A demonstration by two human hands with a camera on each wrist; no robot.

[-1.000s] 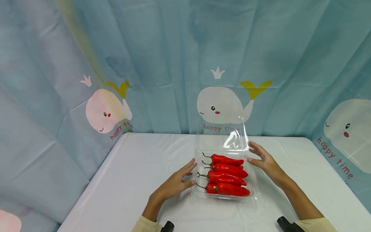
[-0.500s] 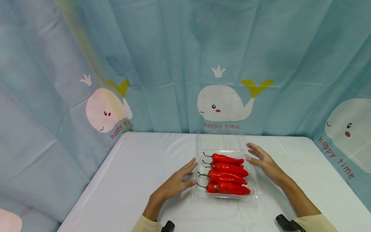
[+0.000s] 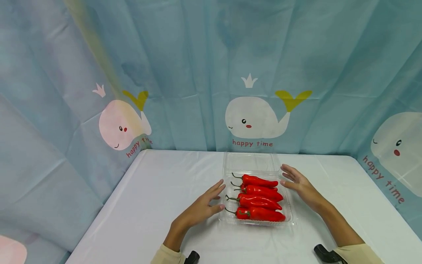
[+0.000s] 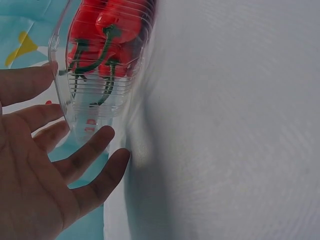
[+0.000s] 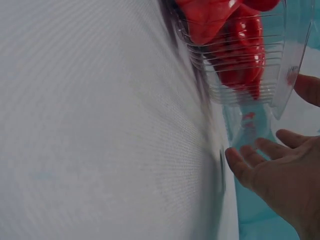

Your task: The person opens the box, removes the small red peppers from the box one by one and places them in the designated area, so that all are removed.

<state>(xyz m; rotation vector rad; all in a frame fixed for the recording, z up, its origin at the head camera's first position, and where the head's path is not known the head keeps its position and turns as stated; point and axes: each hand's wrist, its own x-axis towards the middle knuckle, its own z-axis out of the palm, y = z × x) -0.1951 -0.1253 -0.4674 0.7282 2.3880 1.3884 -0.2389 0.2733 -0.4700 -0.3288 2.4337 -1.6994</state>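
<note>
Flanking item: left hand (image 3: 202, 207), nearest the viewer, fingers straight and spread, palm turned toward the near-left side of the clear plastic clamshell tray (image 3: 288, 220). Thumb tip lies just beside the tray's rim; contact cannot be confirmed. Nothing held. The left wrist view shows the same spread fingers (image 4: 85, 155) close to the tray's ribbed wall (image 4: 95, 95), apart from it or barely so.

Central item: tray resting flat on the white table (image 3: 148, 205), toward the near middle. Contents: four red chilli peppers (image 3: 260, 200) laid side by side, green stems pointing left, tips right, filling the base in one row, likely the only way their length fits.

Opposite flank: right hand (image 3: 298, 184), slightly farther off, fingers extended and relaxed, palm facing the tray's far-right corner, just beside the rim. Nothing held. Placement of both palms, one each side, reads as bracketing the tray rather than gripping it.

Beyond: tray lid (image 3: 250, 162), hinged at the far edge, lying open and flat on the table behind the peppers.

Backdrop: blue curtain (image 3: 197, 55) printed with whales (image 3: 255, 115).
</note>
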